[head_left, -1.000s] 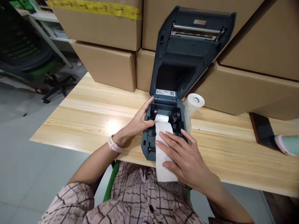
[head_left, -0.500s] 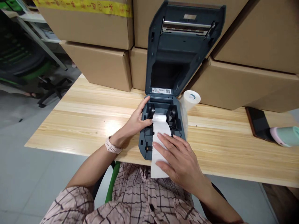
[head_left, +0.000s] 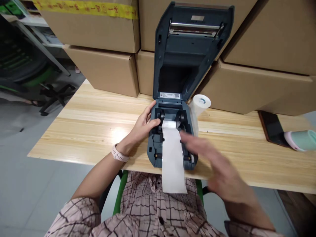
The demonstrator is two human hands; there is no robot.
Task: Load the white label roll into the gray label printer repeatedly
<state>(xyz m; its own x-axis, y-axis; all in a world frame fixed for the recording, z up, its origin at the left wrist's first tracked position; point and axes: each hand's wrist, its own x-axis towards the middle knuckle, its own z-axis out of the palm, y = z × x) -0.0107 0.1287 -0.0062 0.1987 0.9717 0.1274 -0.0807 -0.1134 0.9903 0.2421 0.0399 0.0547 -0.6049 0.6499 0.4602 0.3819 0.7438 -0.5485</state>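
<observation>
A dark blue-grey label printer (head_left: 153, 144) sits at the table's front edge, its lid (head_left: 192, 52) raised. Inside, a small white paper roll (head_left: 169, 124) lies between two black holders. From it a strip of paper (head_left: 173, 158) runs forward, its end hanging past the table edge over my lap. My left hand (head_left: 143, 126) grips the printer's left side, thumb over the rim and fingers along the outer wall. Blurred by motion, my right hand (head_left: 217, 164) is to the right of the strip, fingers stretched out toward the roll and holding nothing visible.
Behind the printer, a white roll (head_left: 201, 102) stands on the table. Cardboard boxes (head_left: 106, 69) are stacked along the back. On the right lie a phone (head_left: 273, 126) and a green and pink cup (head_left: 301, 140). An office chair base (head_left: 58, 95) stands on the floor at left.
My right hand has come off the paper strip and moved right. The strip now lies uncovered and straighter, its end shifted slightly right. My left thumb has drawn back from the roll to the rim.
</observation>
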